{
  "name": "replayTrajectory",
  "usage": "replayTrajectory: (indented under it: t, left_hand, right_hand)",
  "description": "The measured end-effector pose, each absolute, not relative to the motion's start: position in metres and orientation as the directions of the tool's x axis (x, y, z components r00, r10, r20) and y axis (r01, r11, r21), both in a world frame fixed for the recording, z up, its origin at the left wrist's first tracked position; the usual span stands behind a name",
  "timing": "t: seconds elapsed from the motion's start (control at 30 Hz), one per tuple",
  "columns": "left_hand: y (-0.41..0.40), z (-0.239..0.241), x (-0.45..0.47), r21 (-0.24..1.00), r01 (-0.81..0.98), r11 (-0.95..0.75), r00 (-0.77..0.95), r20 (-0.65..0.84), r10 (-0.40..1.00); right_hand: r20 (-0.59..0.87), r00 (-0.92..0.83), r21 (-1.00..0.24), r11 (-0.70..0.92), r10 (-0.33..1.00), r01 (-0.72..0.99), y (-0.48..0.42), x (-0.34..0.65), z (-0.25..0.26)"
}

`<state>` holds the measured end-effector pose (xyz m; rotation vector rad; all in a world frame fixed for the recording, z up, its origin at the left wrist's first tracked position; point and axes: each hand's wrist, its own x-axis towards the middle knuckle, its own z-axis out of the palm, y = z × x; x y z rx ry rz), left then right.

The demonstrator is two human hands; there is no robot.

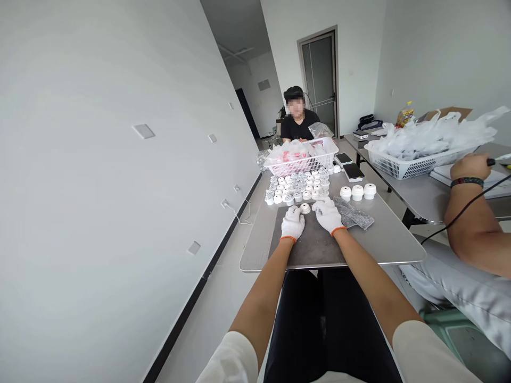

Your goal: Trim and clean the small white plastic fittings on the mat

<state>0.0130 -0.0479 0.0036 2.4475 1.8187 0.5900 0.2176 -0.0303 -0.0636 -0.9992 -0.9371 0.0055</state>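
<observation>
My left hand (293, 222), in a white knitted glove with an orange cuff, rests on a dark mat (311, 247) with its fingers curled. My right hand (328, 214), gloved the same way, has its fingers bent towards the left one. Between them stands a white round stepped fitting (305, 208), close to the fingertips of both; whether either touches it is hard to see. Anything inside the curled fingers is hidden. Beside my right hand lie crinkled, speckled grey plastic strips (356, 214).
Rows of similar white fittings (306, 195) stand beyond my hands, and three larger ones (357, 192) stand right. A white basket (299, 166) of plastic bags and two phone-like devices (353, 172) lie farther back. A person (301, 125) sits opposite; another person's arm (469, 213) is at right.
</observation>
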Motion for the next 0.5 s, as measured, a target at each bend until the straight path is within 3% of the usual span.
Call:
replayTrajectory:
  t: [0.5]
  left_hand:
    - [-0.048, 0.003, 0.011, 0.277, 0.910, -0.309, 0.232, 0.278, 0.932]
  right_hand:
    - [0.728, 0.458, -0.680, 0.455, 0.509, 0.575, -0.027, 0.186, -0.052]
